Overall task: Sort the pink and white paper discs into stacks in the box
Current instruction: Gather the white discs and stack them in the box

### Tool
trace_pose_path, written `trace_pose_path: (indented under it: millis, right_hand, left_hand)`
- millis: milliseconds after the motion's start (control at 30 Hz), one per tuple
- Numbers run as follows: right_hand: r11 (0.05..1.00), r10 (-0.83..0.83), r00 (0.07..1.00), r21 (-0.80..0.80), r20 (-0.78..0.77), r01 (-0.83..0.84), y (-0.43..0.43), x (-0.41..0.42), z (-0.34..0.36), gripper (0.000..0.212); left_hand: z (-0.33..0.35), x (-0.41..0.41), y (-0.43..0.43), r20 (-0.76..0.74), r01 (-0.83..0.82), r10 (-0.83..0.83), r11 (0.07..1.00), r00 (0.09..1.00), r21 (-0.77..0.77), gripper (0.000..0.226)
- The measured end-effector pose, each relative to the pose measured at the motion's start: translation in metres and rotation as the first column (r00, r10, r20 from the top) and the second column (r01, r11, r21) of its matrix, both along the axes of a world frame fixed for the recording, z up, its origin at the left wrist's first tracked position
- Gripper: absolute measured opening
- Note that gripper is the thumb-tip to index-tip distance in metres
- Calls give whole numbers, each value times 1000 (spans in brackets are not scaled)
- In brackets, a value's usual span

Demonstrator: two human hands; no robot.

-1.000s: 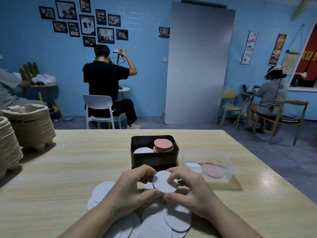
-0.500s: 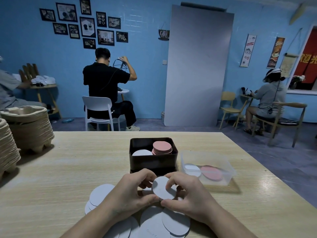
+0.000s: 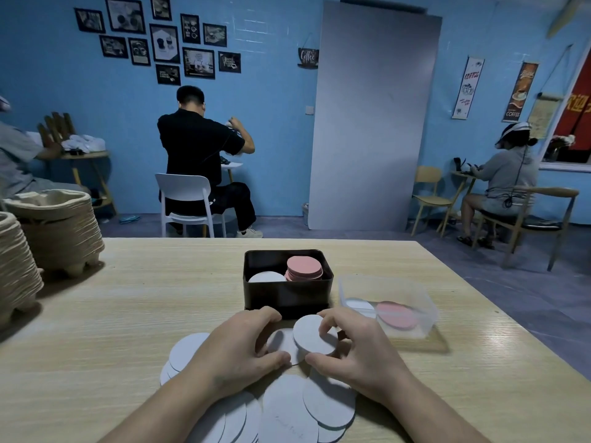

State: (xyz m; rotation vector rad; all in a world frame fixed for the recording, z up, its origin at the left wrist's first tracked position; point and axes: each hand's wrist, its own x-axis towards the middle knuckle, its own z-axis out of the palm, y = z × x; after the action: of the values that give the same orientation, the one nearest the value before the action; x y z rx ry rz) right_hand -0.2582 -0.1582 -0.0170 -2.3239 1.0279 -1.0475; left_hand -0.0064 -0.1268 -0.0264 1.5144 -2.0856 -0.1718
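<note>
Just beyond the right hand (image 3: 358, 350), whose thumb and fingers pinch a round white paper disc (image 3: 311, 335), stands the black rectangular box (image 3: 287, 295) holding a pink disc stack (image 3: 303, 268) and a white stack (image 3: 267, 278). The left hand (image 3: 233, 350) curls beside that disc; whether it grips anything is unclear. Loose white discs (image 3: 329, 401) lie beneath both hands on the wooden surface (image 3: 128, 314).

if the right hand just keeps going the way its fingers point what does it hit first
Probably the near wall of the black box. The right hand, pinching a white disc, points forward and slightly left toward it. Depth is unclear, so I can't judge the gap between them.
</note>
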Motion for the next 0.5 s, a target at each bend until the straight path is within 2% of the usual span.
trace_pose_path:
  millis: [300, 500]
  right_hand:
    - [1000, -25, 1000, 3, -18, 25, 0, -1, -1, 36]
    - [998, -59, 998, -7, -20, 59, 1, -1, -1, 37]
  left_hand:
    - [5, -3, 4, 30, 14, -15, 999, 999, 43, 57]
    - [9, -4, 6, 35, 28, -28, 1000, 999, -7, 43]
